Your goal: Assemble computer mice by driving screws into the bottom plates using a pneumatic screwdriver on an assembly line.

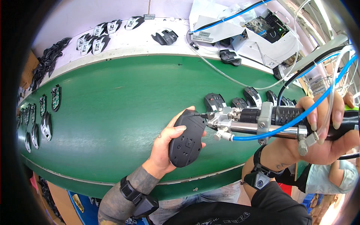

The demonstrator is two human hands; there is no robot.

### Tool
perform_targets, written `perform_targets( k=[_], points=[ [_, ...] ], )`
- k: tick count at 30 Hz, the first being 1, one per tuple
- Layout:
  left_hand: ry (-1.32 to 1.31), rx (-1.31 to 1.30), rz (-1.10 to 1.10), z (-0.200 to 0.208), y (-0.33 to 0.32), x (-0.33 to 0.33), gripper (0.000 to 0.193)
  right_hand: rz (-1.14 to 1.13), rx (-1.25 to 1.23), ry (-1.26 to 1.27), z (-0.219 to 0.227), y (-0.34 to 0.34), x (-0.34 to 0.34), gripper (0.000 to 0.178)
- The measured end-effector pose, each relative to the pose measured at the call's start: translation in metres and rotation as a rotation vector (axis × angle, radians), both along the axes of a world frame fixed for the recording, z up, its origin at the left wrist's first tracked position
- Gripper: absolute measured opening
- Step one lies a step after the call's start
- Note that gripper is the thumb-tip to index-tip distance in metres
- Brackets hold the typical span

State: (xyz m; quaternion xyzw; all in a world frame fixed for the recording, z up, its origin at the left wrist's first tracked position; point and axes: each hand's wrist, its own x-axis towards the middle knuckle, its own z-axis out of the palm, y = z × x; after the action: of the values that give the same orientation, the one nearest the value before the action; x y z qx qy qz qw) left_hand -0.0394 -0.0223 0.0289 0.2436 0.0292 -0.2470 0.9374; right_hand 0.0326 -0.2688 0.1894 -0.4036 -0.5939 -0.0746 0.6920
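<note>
My left hand (164, 148) is closed around a black computer mouse (187, 140), its underside turned up with the screw holes showing, held above the green belt (123, 108). Wrapped round a screwdriver (279, 120) is my right hand (326, 120). The powered driver lies almost level, with metal clamps, a cylinder and a blue air hose (270, 135) along it. Its tip meets the upper right end of the mouse; whether it sits in a screw hole I cannot tell.
More mice (214, 102) stand on the belt behind the driver. At left lie circuit boards (56, 98) and shell parts (46, 126). The back ledge carries white-and-black shells (100, 44), a black shell (165, 36) and a white open-topped machine (258, 45). A clear tube (225, 77) loops over the belt.
</note>
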Motion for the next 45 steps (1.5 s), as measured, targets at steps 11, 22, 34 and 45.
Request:
perform_targets(
  k=[11, 22, 34, 45],
  points=[
    [0.088, 0.087, 0.243, -0.011, 0.008, 0.016, 0.06, -0.046, -0.031, 0.063, 0.017, -0.01, -0.02, 0.065],
    [-0.024, -0.134, 0.129, -0.005, 0.009, 0.012, 0.067, -0.042, -0.042, -0.003, 0.008, 0.005, -0.005, 0.064],
    [-0.028, -0.13, 0.062, -0.001, 0.007, 0.007, 0.07, -0.039, -0.047, 0.109, 0.01, 0.002, -0.014, 0.063],
    [0.067, 0.004, 0.397, -0.004, 0.019, 0.028, 0.051, 0.365, -0.224, 0.326, 0.027, -0.014, -0.019, 0.056]
  ],
)
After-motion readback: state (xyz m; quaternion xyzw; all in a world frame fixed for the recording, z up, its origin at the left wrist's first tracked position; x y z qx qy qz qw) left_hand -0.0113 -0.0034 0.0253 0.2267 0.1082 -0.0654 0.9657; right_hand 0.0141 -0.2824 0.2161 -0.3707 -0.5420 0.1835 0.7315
